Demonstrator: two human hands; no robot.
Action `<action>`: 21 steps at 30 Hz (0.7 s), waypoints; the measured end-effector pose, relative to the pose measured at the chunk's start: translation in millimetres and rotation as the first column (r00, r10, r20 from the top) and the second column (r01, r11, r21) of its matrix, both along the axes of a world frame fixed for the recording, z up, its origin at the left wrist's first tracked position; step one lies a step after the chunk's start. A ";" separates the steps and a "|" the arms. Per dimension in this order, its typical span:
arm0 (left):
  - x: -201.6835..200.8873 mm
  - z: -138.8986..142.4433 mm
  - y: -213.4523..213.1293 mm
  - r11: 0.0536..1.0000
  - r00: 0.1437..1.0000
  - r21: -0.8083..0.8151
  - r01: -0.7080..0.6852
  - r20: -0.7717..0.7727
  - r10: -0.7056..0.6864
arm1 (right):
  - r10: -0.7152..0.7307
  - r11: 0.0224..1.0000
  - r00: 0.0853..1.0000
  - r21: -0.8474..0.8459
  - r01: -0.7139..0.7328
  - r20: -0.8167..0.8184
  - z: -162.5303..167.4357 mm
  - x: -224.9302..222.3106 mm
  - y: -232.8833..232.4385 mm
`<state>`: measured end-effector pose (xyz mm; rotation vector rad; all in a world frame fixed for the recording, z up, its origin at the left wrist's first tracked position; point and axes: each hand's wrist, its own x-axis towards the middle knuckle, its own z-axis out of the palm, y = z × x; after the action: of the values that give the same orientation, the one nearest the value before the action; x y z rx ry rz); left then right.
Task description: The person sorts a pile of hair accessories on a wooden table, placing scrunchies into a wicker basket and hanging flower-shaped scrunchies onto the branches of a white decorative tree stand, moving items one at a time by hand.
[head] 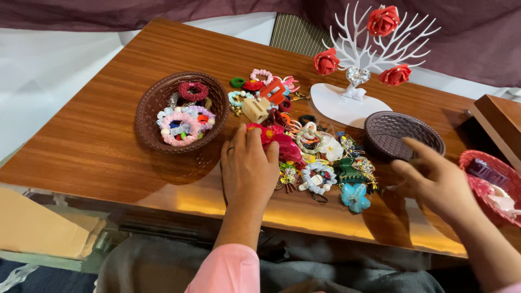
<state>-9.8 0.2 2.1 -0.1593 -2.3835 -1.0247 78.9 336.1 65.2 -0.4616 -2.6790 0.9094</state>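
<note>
On a wooden worktop, the left hand is laid flat, fingers together, on a pink flower clip in the hair-accessory pile, while the right hand hovers open, empty, beside the empty basket; one piece is best pinched singly, clear of tangles.

This looks like a home craft or display corner rather than a shop or workshop. A polished wooden table is pushed against a white wall hung with maroon cloth, and near its far edge stands a white jewellery tree with red fabric roses. Woven brown baskets and loose hair accessories cover its middle, and a cardboard box sits below the near left corner.
</note>
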 end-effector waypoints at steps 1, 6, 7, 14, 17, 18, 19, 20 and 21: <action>-0.3 0.6 1.0 1.000 1.000 -0.002 -0.001 0.000 0.001 | 0.037 0.985 0.999 -0.170 -0.032 0.026 1.0 -9.9 -6.3; 0.2 2.8 2.1 1.000 1.000 0.002 0.001 0.018 -0.001 | -0.223 0.934 0.973 0.300 0.197 0.058 12.6 -28.2 2.4; 0.0 3.2 2.2 1.000 1.000 -0.004 -0.003 0.024 0.003 | -0.241 0.890 0.970 0.404 0.209 0.028 14.5 -28.7 8.2; -1.1 2.7 2.8 1.000 0.999 -0.009 0.005 0.032 -0.005 | -0.230 0.884 0.973 0.424 0.198 0.023 27.4 -25.9 35.8; -1.3 3.0 2.9 1.000 0.999 -0.012 0.008 0.053 -0.008 | -0.068 0.855 0.997 0.514 0.074 -0.030 22.3 -26.5 28.1; -1.9 3.3 2.9 1.000 0.998 -0.012 0.007 0.059 -0.007 | -0.021 0.863 0.999 0.503 0.041 -0.045 20.5 -32.4 23.8; -2.1 3.5 2.7 1.000 0.998 -0.011 0.007 0.055 -0.006 | 0.026 0.871 0.998 0.492 0.007 -0.060 20.0 -37.4 20.2; -1.9 3.7 2.5 1.000 0.999 -0.010 0.007 0.051 -0.007 | 0.082 0.858 0.995 0.511 -0.044 -0.052 19.1 -42.5 16.1; -1.8 4.0 2.9 1.000 0.999 -0.009 0.009 0.047 -0.008 | 0.138 0.842 0.990 0.531 -0.095 -0.042 16.5 -49.4 10.9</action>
<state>-11.6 3.1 6.2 -0.1503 -2.4315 -1.0326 29.5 347.0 81.7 -0.1313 -2.7455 0.1744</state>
